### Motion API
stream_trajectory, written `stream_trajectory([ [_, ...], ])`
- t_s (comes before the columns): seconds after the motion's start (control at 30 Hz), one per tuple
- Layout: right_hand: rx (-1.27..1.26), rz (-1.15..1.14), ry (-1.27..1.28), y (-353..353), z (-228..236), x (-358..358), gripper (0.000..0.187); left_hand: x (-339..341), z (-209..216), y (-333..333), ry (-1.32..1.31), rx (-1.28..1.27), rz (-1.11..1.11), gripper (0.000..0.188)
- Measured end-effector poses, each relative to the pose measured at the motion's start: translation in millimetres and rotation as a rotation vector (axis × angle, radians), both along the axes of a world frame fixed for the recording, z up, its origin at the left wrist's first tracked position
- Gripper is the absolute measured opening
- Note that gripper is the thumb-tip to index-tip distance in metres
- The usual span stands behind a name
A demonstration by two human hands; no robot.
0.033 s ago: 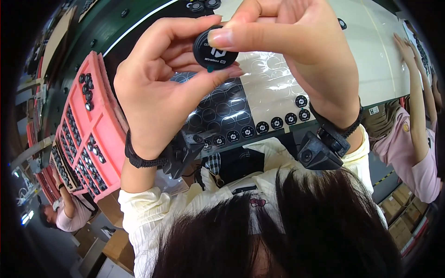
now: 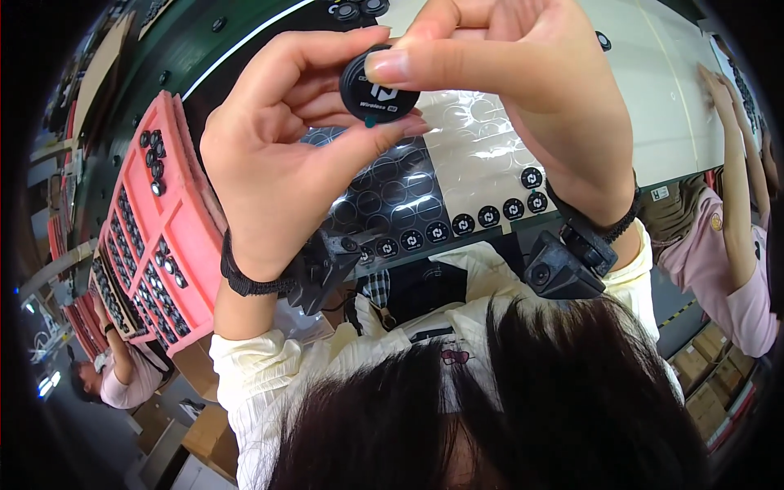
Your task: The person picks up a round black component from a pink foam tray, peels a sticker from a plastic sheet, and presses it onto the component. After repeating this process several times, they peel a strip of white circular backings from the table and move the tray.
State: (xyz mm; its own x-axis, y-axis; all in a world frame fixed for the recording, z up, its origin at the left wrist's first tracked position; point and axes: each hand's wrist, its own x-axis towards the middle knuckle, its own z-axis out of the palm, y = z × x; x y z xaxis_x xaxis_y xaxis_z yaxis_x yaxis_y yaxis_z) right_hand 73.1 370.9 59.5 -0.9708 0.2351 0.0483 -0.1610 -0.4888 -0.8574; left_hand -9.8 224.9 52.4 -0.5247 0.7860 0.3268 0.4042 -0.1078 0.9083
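Note:
A round black disc (image 2: 371, 96) with white printing on its face is up close between my two hands. A small green tab sticks out at its lower rim. My left hand (image 2: 273, 147) pinches the disc by its edge, thumb below and index finger above. The thumb of my right hand (image 2: 523, 82) presses on the face near the top; its other fingers are partly hidden. Below my hands lies a glossy sheet (image 2: 388, 184) with rows of circular outlines. Several round black stickers (image 2: 438, 232) with white marks line its near edge.
At the left stands a pink compartment tray (image 2: 186, 245) filled with small black round parts. More black discs (image 2: 347, 11) lie beyond my hands, near a green surface (image 2: 208, 49). A co-worker's arm (image 2: 737, 204) reaches over the table at the right; another person (image 2: 122, 380) is far left.
My hands and the disc hold the same pose. The co-worker's hand at the right has shifted slightly.

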Motion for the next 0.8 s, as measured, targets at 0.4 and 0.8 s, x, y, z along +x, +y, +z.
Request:
stream_trajectory([
  [0.4,0.259,-0.169,0.004,-10.5,-2.5,1.6,0.049,3.9,4.9,2.1,-0.198,-0.064,0.067,0.047],
  [0.8,0.789,-0.658,0.099,23.1,-61.6,38.4,0.028,-62.4,-15.6,26.9,-0.792,-0.274,-0.052,0.022],
])
